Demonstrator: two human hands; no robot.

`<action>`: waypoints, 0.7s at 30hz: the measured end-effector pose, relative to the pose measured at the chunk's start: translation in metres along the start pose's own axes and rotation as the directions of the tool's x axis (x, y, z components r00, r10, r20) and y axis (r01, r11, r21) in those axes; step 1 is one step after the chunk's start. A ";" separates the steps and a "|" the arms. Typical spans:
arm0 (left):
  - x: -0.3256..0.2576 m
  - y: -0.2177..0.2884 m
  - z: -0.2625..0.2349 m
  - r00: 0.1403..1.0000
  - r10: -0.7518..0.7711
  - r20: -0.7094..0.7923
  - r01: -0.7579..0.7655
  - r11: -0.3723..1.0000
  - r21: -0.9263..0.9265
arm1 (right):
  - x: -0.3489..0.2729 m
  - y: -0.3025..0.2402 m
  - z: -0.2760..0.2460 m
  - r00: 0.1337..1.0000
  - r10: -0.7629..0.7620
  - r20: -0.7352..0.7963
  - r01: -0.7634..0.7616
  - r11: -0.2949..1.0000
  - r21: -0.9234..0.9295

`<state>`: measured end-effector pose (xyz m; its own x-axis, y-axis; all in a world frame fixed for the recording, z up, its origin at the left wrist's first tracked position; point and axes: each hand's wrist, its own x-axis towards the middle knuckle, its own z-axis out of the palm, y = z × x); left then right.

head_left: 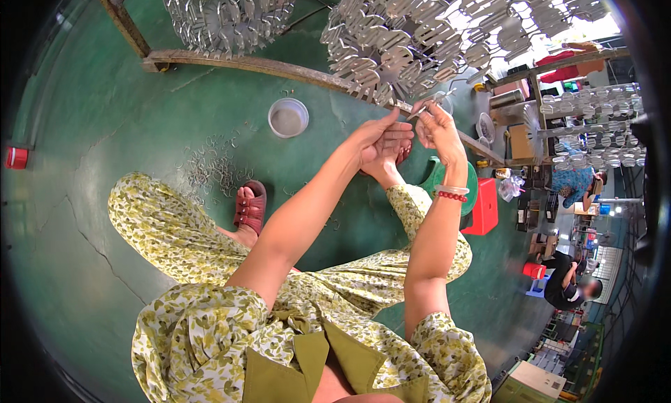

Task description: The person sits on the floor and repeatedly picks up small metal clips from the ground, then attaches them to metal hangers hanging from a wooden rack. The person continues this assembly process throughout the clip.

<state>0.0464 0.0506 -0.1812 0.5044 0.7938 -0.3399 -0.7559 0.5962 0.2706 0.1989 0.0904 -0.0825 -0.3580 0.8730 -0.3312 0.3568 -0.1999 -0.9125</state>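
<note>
My left hand (383, 139) is held out in front of me, fingers stretched and palm partly turned up, just beside my right hand. Nothing shows clearly in it. The thumb and fingers of my right hand (440, 129) are pinched on a small thin metal piece (419, 112), whose exact shape is hard to make out. Right above both hands hang rows of shiny curved metal parts (395, 57), dense and overlapping. A second hanging cluster of such metal parts (227, 19) is at the far left, away from my hands.
Small bent metal hooks (213, 162) lie scattered on the green floor, near a whitish round tub (288, 118). A wooden rack beam (251, 66) runs beneath the hanging parts. To the right are a green stool (465, 186) and a red stool (484, 211). People work farther right.
</note>
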 end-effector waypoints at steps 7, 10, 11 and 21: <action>0.022 0.015 0.000 0.957 0.248 0.154 -0.238 0.968 -0.082 | 0.019 -0.001 0.003 0.956 -0.229 -0.182 0.232 0.973 -0.003; 0.015 0.015 0.016 0.941 0.338 -0.015 -0.335 0.927 -0.167 | 0.016 0.013 0.023 0.872 -0.316 -0.374 0.358 0.933 0.047; 0.017 0.016 0.014 0.935 0.354 0.008 -0.347 0.923 -0.168 | 0.017 0.015 0.031 0.859 -0.342 -0.380 0.389 0.920 0.051; 0.011 0.008 0.009 0.927 0.323 -0.190 -0.298 0.943 0.148 | 0.044 0.003 0.053 0.599 -0.580 -0.553 0.249 0.791 -0.559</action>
<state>0.0499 0.0646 -0.1746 0.1442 0.9056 -0.3989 -0.8017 0.3432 0.4894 0.1383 0.1041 -0.1125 0.0558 0.8844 0.4634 0.6754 0.3083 -0.6699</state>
